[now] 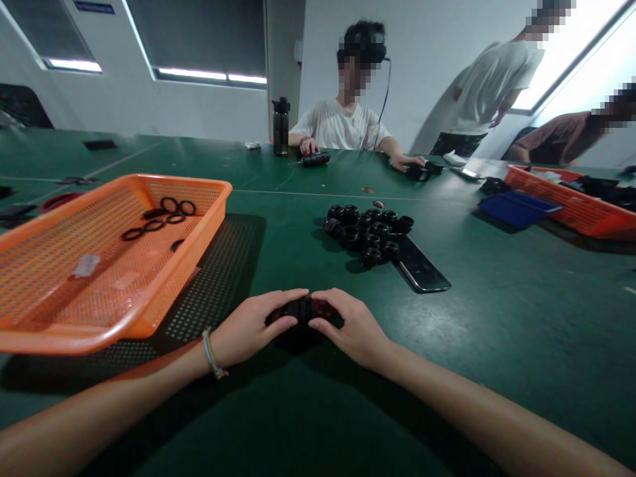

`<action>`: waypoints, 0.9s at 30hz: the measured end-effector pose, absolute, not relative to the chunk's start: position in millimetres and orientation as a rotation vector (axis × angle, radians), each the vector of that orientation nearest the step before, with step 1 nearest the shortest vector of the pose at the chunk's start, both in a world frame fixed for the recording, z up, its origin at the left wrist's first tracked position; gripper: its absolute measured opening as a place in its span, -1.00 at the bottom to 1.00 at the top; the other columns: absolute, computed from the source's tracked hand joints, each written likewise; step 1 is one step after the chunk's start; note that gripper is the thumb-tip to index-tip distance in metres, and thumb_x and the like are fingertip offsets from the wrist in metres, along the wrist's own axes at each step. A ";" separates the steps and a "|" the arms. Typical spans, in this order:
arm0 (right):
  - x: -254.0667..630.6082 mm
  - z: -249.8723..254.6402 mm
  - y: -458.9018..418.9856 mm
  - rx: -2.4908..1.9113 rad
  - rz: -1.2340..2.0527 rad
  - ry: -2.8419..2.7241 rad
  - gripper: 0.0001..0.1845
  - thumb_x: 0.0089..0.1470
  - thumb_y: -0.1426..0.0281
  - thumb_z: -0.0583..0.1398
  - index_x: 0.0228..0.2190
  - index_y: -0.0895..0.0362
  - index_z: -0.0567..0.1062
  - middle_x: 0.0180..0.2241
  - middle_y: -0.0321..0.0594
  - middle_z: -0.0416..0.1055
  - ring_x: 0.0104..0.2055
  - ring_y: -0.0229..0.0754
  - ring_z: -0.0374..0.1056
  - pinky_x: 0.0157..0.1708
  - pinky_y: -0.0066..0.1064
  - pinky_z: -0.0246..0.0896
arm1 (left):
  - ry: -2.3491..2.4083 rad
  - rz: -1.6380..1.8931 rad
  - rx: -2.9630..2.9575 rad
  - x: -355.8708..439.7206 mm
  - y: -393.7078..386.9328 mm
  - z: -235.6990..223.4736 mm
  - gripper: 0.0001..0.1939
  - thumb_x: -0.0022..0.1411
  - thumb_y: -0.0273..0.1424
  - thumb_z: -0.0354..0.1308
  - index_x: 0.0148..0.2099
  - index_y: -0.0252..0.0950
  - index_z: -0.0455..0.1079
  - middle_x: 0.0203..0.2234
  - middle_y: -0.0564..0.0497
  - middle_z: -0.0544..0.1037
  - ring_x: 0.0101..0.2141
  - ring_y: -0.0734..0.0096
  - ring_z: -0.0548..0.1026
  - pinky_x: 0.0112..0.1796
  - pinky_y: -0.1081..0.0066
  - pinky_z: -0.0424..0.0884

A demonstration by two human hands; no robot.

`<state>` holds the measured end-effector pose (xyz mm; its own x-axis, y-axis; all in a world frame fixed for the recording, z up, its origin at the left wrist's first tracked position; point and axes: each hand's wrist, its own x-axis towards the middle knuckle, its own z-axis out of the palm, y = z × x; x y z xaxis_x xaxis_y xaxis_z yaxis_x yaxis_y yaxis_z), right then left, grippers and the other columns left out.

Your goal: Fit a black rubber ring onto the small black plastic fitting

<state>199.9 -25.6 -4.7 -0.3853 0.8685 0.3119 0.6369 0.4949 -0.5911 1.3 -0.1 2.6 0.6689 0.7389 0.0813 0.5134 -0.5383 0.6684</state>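
A black part [301, 310] is gripped between the left hand [248, 328] and the right hand [350, 326], both closed on it with fingers curled around its ends. The part is held just above the green surface [497, 318], near its front edge. Beyond the part, a pile of black fittings [368, 228] is laid on the surface, with a phone [420, 268] touching the pile on its right. To the left of the part, an orange basket [74, 331] is placed, and black rings [163, 215] are contained at its far end. Farther beyond the pile, a seated person [342, 122] is positioned at the far edge, with a bottle [281, 126] beside that person.
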 end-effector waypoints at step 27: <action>199.6 -3.9 -28.1 -1.176 0.391 -2.349 -0.80 0.02 0.50 0.13 -0.24 0.24 0.33 -0.33 -0.11 0.39 -0.31 -0.14 0.27 -0.33 -0.27 0.25 | 0.975 0.482 2.280 1.9 0.5 4.6 -0.64 0.12 -0.36 0.11 -0.01 -0.28 0.28 -0.19 -0.01 0.50 -0.18 0.34 0.44 -0.17 0.44 0.31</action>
